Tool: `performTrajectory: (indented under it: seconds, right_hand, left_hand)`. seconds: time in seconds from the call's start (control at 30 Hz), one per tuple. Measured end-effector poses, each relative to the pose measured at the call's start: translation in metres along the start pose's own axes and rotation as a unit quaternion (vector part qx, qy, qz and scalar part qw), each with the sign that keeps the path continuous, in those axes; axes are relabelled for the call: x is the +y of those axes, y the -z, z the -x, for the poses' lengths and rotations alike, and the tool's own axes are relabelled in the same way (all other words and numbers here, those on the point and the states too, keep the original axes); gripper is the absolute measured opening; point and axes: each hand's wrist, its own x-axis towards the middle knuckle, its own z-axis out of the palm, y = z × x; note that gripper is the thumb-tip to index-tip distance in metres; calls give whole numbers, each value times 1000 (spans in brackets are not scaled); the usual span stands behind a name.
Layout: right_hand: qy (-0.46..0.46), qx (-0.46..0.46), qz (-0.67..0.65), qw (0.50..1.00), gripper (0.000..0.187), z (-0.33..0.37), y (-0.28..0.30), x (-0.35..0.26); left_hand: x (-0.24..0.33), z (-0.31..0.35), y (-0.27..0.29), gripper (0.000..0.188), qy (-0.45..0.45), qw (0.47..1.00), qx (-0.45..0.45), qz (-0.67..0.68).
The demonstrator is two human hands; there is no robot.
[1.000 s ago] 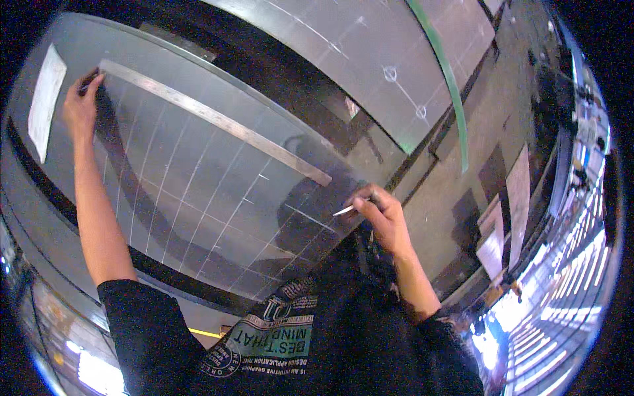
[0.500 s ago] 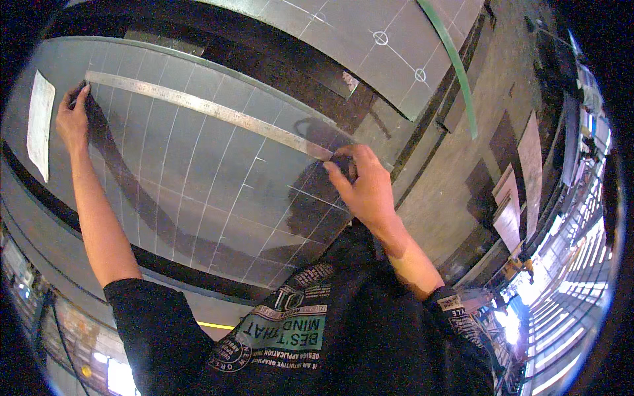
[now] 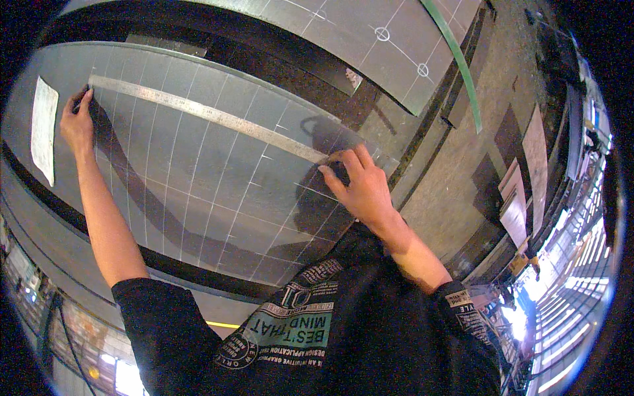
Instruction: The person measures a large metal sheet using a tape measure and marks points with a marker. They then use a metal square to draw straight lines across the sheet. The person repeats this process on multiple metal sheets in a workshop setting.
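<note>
A long pale steel ruler (image 3: 205,113) lies slantwise across a grey metal plate (image 3: 218,173) scribed with thin white lines. At its far left end, my left hand (image 3: 78,125) is closed, thumb and forefinger pinching the tip. My right hand (image 3: 364,190) grips the opposite end between thumb and fingers, the other fingers curled above the plate. Short white tick marks show on the lines near the ruler's right half. Shadows of my arm and head fall over the plate.
A white sheet (image 3: 43,132) lies on the plate's left side. Beyond a dark gap is another grey plate (image 3: 350,39) with white lines and circled crossings, and a green strip (image 3: 461,63) over its edge. Flat offcuts (image 3: 514,204) rest on the floor at right.
The ruler has slid slightly toward me, with both hands keeping hold of its ends. A tick mark beyond its right half has come into sight. The view has tilted a little.
</note>
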Motion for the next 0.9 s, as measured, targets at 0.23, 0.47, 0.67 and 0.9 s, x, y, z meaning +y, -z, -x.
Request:
performTrajectory:
  seconds: [0.23, 0.47, 0.67, 0.9]
  right_hand:
    - [47, 21, 13, 999, 31, -3, -5, -1]
    - [79, 33, 4, 996, 29, -21, -8, -11]
    - [72, 43, -6, 996, 27, -26, -12, -14]
    - [63, 56, -6, 996, 27, -30, -12, -18]
  left_hand:
    - [0, -7, 0, 42, 4, 1000, -7, -21]
    - [-20, -33, -6, 40, -23, 999, 7, -43]
    - [-21, -41, -6, 40, 4, 999, -7, -31]
    - [-20, -41, -5, 40, -10, 1000, -8, -25]
